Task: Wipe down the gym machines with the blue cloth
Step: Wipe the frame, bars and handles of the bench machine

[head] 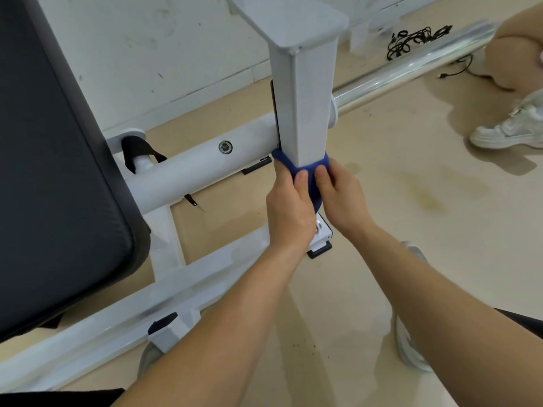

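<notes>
A beige floor (411, 259) fills the right and lower frame, marked by a yellowish stain (426, 195) right of centre. The white machine frame (117, 327) stands on it at left. At upper right lie a chrome bar (411, 64) and tangled black cables (411, 39). A white sneaker (511, 127) rests at the right edge.

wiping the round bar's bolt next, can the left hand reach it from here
Probably yes. The bolt sits on the open face of the round bar, close beside the left hand, nothing between them. The hand grips the blue cloth wrapped round the square post, so that must come free first.
</notes>
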The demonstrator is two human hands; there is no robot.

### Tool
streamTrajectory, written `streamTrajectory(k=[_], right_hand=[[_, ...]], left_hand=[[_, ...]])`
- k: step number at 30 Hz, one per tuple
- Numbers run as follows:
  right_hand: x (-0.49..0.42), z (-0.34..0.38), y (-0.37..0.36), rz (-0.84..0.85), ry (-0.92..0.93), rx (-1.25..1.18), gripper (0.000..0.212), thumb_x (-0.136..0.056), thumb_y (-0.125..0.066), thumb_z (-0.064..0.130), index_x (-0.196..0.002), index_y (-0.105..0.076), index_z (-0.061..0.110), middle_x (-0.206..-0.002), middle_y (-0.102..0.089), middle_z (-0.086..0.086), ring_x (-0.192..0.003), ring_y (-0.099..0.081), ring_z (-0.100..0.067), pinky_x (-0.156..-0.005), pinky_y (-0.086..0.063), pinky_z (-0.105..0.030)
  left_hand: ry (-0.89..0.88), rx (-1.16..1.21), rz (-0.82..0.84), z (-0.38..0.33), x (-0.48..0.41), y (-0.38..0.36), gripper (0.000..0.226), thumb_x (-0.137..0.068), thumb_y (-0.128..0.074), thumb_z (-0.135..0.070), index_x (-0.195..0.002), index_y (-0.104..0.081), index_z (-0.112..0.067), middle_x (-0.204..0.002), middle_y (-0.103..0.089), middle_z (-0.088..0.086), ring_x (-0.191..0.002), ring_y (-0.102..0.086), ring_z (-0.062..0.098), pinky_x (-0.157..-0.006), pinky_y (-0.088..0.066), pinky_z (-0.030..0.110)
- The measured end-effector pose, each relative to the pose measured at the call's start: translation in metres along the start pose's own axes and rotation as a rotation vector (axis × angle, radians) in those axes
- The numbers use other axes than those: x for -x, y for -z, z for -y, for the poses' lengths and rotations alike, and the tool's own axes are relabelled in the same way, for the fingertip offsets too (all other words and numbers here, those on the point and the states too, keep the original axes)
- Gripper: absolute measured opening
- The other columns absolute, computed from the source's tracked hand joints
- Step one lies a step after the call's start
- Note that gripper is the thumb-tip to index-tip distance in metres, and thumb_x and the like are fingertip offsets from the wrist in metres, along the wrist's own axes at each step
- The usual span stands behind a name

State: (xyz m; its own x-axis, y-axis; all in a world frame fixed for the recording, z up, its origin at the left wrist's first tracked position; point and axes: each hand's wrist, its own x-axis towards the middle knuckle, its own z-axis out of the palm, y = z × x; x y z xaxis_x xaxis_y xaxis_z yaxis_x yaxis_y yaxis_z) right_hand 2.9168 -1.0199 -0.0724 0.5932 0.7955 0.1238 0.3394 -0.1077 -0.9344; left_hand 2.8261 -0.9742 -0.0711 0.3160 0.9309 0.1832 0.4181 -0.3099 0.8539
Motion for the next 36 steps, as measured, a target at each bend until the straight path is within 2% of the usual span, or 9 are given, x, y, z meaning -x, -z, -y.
streamTrajectory(k=[5, 8, 11, 13, 17, 21, 29, 32, 36], right_hand=[[-0.002, -0.001, 0.004, 0.023, 0.042, -0.029, 0.020, -0.104, -0.045, 0.018, -0.097, -0.055, 0.032, -0.068, -0.060, 0.031, -0.067, -0.055, 0.007, -0.060, -0.038, -0.009], [-0.003, -0.024, -0.006, 0.020, 0.002, 0.014, 0.029, -0.104, -0.042, 0.014, -0.088, -0.055, 0.035, -0.065, -0.059, 0.022, -0.063, -0.053, 0.008, -0.056, -0.036, -0.008], [-0.003, -0.049, -0.016, 0.025, -0.055, 0.042, 0.024, -0.104, -0.041, 0.016, -0.111, -0.063, 0.016, -0.073, -0.059, 0.020, -0.065, -0.054, 0.009, -0.057, -0.036, -0.008], [-0.001, -0.068, -0.021, 0.068, -0.089, 0.065, 0.024, -0.104, -0.041, 0.017, -0.115, -0.063, 0.017, -0.076, -0.061, 0.020, -0.068, -0.055, 0.008, -0.059, -0.037, -0.010], [0.006, -0.103, -0.033, 0.117, -0.164, 0.090, 0.021, -0.104, -0.042, 0.017, -0.106, -0.061, 0.025, -0.077, -0.061, 0.017, -0.068, -0.056, 0.007, -0.057, -0.037, -0.009], [0.011, -0.129, -0.044, 0.145, -0.231, 0.117, 0.022, -0.104, -0.041, 0.017, -0.110, -0.061, 0.024, -0.083, -0.066, 0.001, -0.066, -0.057, -0.008, -0.050, -0.040, -0.008], [0.016, -0.135, -0.044, 0.183, -0.249, 0.147, 0.019, -0.104, -0.044, 0.023, -0.109, -0.062, 0.024, -0.090, -0.069, 0.004, -0.084, -0.064, -0.018, -0.072, -0.049, -0.031], [0.013, -0.102, -0.033, 0.102, -0.182, 0.089, 0.017, -0.102, -0.046, 0.021, -0.107, -0.062, 0.021, -0.085, -0.069, 0.005, -0.081, -0.062, -0.014, -0.069, -0.047, -0.029], [0.003, -0.059, -0.021, -0.025, -0.056, 0.013, 0.028, -0.101, -0.046, 0.019, -0.124, -0.062, 0.016, -0.080, -0.065, 0.015, -0.073, -0.059, 0.000, -0.065, -0.042, -0.015]], left_hand=[[0.008, 0.008, -0.023, 0.006, -0.001, -0.007, 0.041, -0.101, -0.041, -0.018, -0.142, -0.045, -0.018, -0.114, -0.067, 0.000, -0.095, -0.058, 0.016, -0.070, -0.035, 0.011], [0.034, -0.024, -0.022, 0.023, 0.003, -0.018, 0.044, -0.100, -0.040, -0.015, -0.144, -0.042, -0.017, -0.115, -0.066, 0.001, -0.098, -0.059, 0.019, -0.072, -0.035, 0.016], [0.058, -0.029, -0.010, 0.038, 0.006, -0.030, 0.046, -0.099, -0.040, -0.012, -0.145, -0.040, -0.017, -0.113, -0.063, -0.008, -0.091, -0.053, 0.009, -0.068, -0.034, 0.005], [0.084, -0.030, 0.018, 0.052, 0.010, -0.038, 0.048, -0.098, -0.040, -0.010, -0.146, -0.039, -0.018, -0.110, -0.058, -0.012, -0.090, -0.048, 0.003, -0.069, -0.035, 0.003], [0.158, -0.136, 0.112, 0.085, 0.014, -0.050, 0.040, -0.100, -0.041, -0.015, -0.140, -0.043, -0.013, -0.115, -0.060, -0.002, -0.101, -0.054, 0.018, -0.068, -0.029, 0.015], [0.129, -0.305, 0.154, 0.112, 0.018, -0.057, 0.035, -0.100, -0.043, -0.022, -0.134, -0.047, -0.016, -0.118, -0.061, -0.003, -0.106, -0.055, 0.017, -0.070, -0.033, 0.022], [0.080, -0.393, 0.195, 0.109, 0.019, -0.046, 0.031, -0.101, -0.045, -0.023, -0.131, -0.047, -0.013, -0.109, -0.066, 0.002, -0.099, -0.058, 0.024, -0.068, -0.031, 0.025], [0.032, -0.306, 0.097, 0.082, 0.015, -0.035, 0.034, -0.101, -0.045, -0.025, -0.131, -0.049, -0.010, -0.101, -0.067, 0.001, -0.093, -0.058, 0.025, -0.066, -0.029, 0.024], [-0.068, -0.140, -0.081, 0.047, 0.006, -0.022, 0.030, -0.098, -0.049, -0.020, -0.121, -0.057, -0.001, -0.095, -0.067, 0.001, -0.081, -0.056, 0.023, -0.064, -0.029, 0.021]])
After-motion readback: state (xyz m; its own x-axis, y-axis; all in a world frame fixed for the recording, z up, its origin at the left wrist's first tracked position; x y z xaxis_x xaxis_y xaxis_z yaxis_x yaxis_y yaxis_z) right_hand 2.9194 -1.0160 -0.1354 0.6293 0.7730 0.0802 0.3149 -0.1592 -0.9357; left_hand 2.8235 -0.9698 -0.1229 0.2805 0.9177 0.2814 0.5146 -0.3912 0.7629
